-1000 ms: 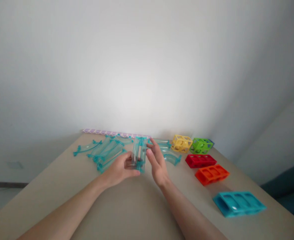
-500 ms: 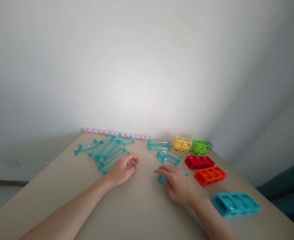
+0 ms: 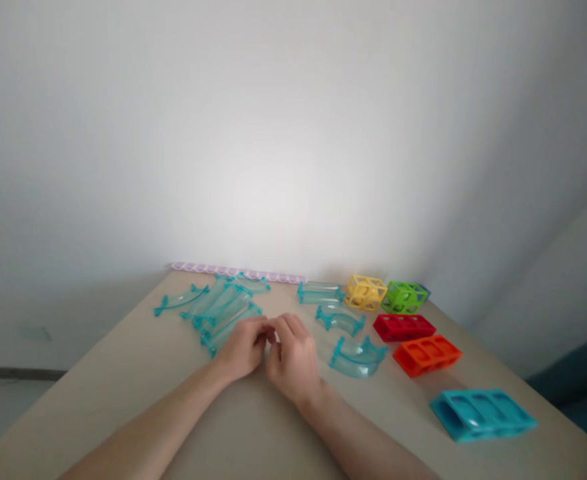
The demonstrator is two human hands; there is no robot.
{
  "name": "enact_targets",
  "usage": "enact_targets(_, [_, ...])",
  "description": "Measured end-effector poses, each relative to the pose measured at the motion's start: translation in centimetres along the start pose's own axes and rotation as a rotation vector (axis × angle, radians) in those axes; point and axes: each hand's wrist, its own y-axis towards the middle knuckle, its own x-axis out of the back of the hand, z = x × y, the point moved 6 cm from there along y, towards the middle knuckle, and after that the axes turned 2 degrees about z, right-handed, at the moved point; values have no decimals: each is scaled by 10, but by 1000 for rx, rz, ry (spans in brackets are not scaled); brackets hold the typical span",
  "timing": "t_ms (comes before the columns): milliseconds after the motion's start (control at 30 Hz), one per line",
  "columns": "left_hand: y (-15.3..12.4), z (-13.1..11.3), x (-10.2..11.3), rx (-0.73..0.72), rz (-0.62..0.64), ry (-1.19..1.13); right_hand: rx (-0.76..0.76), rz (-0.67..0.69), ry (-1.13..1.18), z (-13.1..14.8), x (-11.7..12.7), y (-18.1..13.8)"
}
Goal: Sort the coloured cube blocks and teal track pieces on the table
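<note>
My left hand and my right hand rest together at the middle of the beige table, fingers curled and fingertips touching. Something small seems pinched between them, but I cannot make it out. A curved clear teal track piece lies just right of my right hand. Several straight and curved teal track pieces lie in a cluster just behind my left hand.
Two more teal pieces lie further back. Along the right stand a yellow cage cube, a green cage cube, a red block, an orange block and a teal block. A purple strip lines the far edge.
My right hand set the curved teal piece down on the right and came back left to meet my left hand. My left hand stayed closed near the cluster.
</note>
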Motion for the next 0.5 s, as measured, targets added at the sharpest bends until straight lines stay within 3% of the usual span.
enact_targets(67, [1, 2, 20, 61, -145, 175, -49, -48, 78, -6, -13, 0])
enact_targets(200, [-1, 4, 60, 279, -392, 633, -87, 116, 88, -25, -34, -4])
enact_targets(333, [-3, 20, 64, 520, -264, 878, -94, 221, 34, -31, -39, -6])
enact_targets(500, [-4, 36, 57, 558, -98, 844, -77, 277, 34, -26, -37, -4])
